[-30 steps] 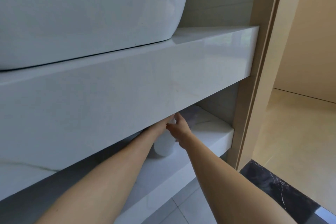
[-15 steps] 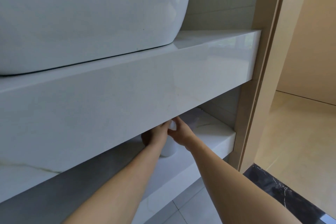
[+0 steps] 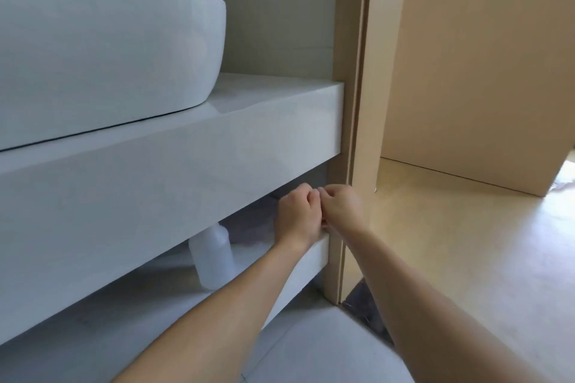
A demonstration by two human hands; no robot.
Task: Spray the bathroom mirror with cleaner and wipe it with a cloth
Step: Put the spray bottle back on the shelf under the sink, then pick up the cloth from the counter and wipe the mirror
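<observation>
Both hands (image 3: 320, 214) left the bottle (image 3: 213, 258), now curled together rightward

Quick count from what I can see: one translucent white plastic bottle (image 3: 212, 258) standing on the lower white shelf (image 3: 314, 253), one rounded white ceramic basin (image 3: 102, 62) on the single thick white stone counter (image 3: 174, 165), and one greyish crumpled cloth (image 3: 252, 224) tucked at the back. Two bare hands, left hand (image 3: 297, 218) and right hand (image 3: 342, 211), plus one beige door frame (image 3: 354, 71).
</observation>
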